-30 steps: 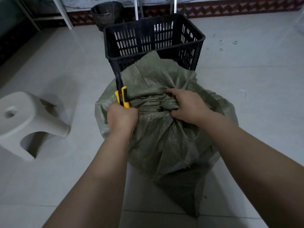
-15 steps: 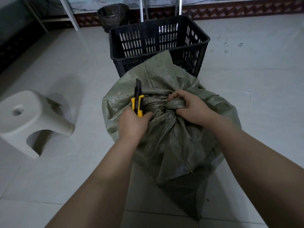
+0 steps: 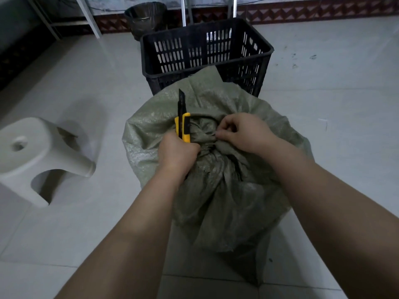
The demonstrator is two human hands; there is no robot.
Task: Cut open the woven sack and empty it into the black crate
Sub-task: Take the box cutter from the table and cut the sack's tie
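Observation:
A full grey-green woven sack (image 3: 226,190) stands on the tiled floor, its neck bunched and tied at the top. My left hand (image 3: 178,153) grips a yellow and black utility knife (image 3: 183,121) by the handle, blade end pointing up and away, just left of the tied neck. My right hand (image 3: 244,132) pinches the bunched fabric and tie at the neck. The black slotted crate (image 3: 205,52) stands right behind the sack, and what shows of its inside holds nothing.
A white plastic stool (image 3: 41,156) lies tipped on the floor to the left. A dark waste bin (image 3: 145,18) and metal frame legs (image 3: 88,18) stand by the back wall. Bare floor tiles spread out to the right.
My left hand moved the knife to the right, closer to the tied neck. My right hand shifted from a full grasp of the bunched top to a fingertip pinch on the tie.

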